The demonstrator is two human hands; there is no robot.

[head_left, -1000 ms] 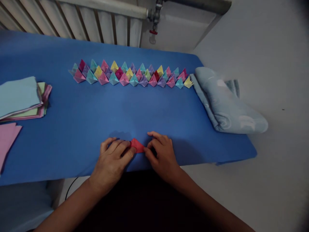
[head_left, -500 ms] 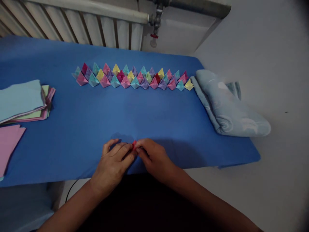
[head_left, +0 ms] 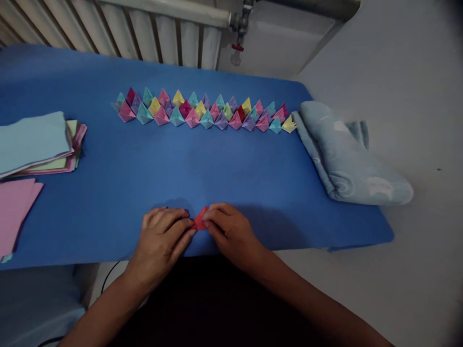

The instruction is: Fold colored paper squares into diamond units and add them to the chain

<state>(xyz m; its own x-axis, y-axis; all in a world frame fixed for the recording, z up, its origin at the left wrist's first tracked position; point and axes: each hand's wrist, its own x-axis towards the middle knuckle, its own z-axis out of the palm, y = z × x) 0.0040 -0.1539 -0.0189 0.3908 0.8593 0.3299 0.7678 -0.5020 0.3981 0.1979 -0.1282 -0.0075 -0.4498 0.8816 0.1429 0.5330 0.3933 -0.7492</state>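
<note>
Currently, in the head view, the left hand (head_left: 161,236) and right hand (head_left: 229,233) are each pinching one red folded paper (head_left: 200,220) at the near edge of the blue table (head_left: 217,168). Farther back, one chain of coloured folded pieces (head_left: 204,112) is lying crosswise, too overlapped to count. One rolled cloth (head_left: 347,159) is resting just beside its right end. One paper stack (head_left: 36,144) and one pink sheet (head_left: 16,207) are sitting far left.

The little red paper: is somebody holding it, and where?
Yes. Both hands hold the red folded paper down on the blue table: the left hand has fingertips on its left side, the right hand on its right side.
</note>
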